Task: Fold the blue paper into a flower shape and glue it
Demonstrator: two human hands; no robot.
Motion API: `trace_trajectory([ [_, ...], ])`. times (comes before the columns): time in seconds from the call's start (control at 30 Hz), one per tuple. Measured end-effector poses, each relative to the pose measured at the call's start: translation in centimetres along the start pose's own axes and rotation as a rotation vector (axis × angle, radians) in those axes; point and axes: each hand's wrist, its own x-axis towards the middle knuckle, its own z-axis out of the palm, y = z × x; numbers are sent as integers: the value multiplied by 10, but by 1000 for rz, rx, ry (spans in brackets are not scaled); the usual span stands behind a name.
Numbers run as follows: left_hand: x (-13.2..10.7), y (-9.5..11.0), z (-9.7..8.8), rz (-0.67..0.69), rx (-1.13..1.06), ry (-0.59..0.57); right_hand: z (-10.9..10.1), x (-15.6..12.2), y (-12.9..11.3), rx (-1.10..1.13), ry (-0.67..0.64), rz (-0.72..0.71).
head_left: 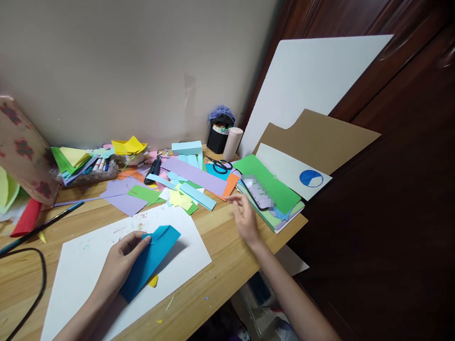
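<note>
My left hand [125, 258] pinches a folded piece of blue paper [151, 258] between thumb and fingers, tilted above a large white sheet [81, 270]. A small flap is folded along the blue paper's upper edge. Close under it lies a small yellow scrap [153, 281]. My right hand [244, 219] hovers over the wooden desk, its fingers apart and nothing in them. Just beside it are a phone [256, 192] on a stack of green paper [280, 189] and an orange sheet [232, 183]. Black-handled scissors [219, 165] lie a little beyond.
Coloured paper strips and scraps [199, 175] cover the back of the desk, with a black tool [153, 169] among them. A black pen holder [217, 137] and a pink cylinder [232, 143] stand by the wall. White board [313, 76] and brown cardboard [320, 137] lean at right.
</note>
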Motion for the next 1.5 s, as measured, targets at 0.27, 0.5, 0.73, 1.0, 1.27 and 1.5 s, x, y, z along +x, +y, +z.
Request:
trace_trajectory([
  [0.27, 3, 3, -7, 48, -339, 321, 143, -16, -58, 473, -899, 312],
  [0.5, 5, -3, -8, 93, -496, 266, 160, -18, -62, 537, -791, 208],
  [0.73, 4, -2, -12, 11, -390, 41, 148, -10, -48, 461, -777, 262],
  [1.0, 7, -5, -11, 9, -362, 132, 143, -4, -50, 374, -815, 233],
  [1.27, 6, -5, -11, -103, -460, 98, 138, -2, -45, 334, -859, 259],
  [1.5, 5, -4, -21, -138, -424, -191, 132, 6, -42, 234, -973, 186],
])
